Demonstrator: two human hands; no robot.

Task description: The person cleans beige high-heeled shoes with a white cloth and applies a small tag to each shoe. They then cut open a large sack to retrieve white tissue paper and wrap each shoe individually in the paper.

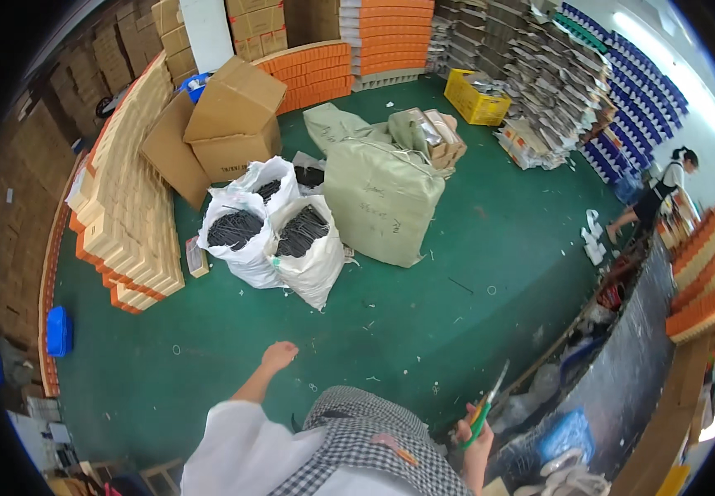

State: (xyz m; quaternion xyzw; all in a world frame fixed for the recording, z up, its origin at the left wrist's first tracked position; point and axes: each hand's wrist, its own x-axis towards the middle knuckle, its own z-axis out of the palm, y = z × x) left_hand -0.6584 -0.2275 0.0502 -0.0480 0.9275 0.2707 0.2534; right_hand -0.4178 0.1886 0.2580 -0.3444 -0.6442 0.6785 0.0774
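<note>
My right hand [475, 438] is closed round the green and orange handles of a pair of scissors [483, 413], its blades pointing up and away beside the bench. My left hand [280, 355] hangs over the green floor with its fingers curled in, and nothing shows in it. Ahead of that hand stand three white woven sacks [312, 264], open at the top and filled with thin black strips [301, 231]. Beside them rests a large pale green wrapped bale [382, 202]. A checked apron [365, 413] covers my front.
At right runs a grey-topped bench [622, 372] with a blue plastic bag [566, 436]. Another person [663, 194] bends at its far end. Stacked cream boxes [130, 219] and open cartons [233, 124] line the left. A yellow crate [475, 97] stands at the back. Scraps litter the floor.
</note>
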